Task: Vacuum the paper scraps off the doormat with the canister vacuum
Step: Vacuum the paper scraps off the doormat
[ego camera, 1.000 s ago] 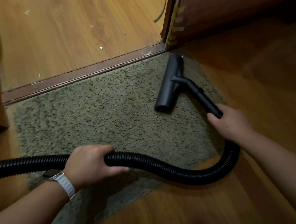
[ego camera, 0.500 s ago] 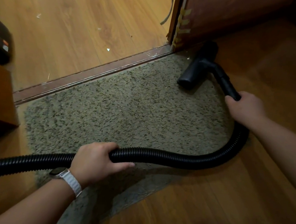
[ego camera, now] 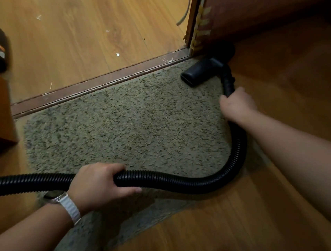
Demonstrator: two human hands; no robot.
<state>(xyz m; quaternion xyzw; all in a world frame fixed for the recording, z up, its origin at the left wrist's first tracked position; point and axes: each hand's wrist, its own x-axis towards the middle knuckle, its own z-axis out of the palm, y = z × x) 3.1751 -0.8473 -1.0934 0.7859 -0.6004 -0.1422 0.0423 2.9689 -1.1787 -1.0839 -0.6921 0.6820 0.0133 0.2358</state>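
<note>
While the floor head (ego camera: 202,72) sits jammed at the doormat's (ego camera: 130,125) far corner against the door (ego camera: 253,18), the mat's middle is wide open. Your right hand (ego camera: 237,105) is wrapped round the wand, left hand (ego camera: 99,183) clamped on the hose (ego camera: 175,181) nearer you.

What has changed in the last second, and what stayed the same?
The right hand pushed the nozzle forward across the doormat to its far corner by the door, turning it partly off the mat. The left hand stayed closed on the hose; nothing was let go.
</note>
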